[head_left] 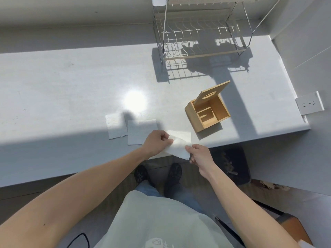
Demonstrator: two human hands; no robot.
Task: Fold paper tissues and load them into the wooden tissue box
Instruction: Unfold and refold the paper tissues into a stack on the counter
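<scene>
Two flat tissues lie on the desk [71, 83] to my left: a smaller tissue [115, 125] and, just beside it, a larger tissue [138, 130]. My left hand [156, 142] pinches the left edge of a white tissue [179, 146] at the desk's near edge, fingers [165, 136] curled in and closed on the paper. My right hand [199, 154] grips the tissue's right corner between thumb and fingers [189, 149], the rest loosely bent. The tissue is lifted and partly folded over itself between both hands. Further right stands the wooden box [206, 112], lid [212, 92] tilted up, dividers showing inside. Behind it sits a wire rack [198, 36].
</scene>
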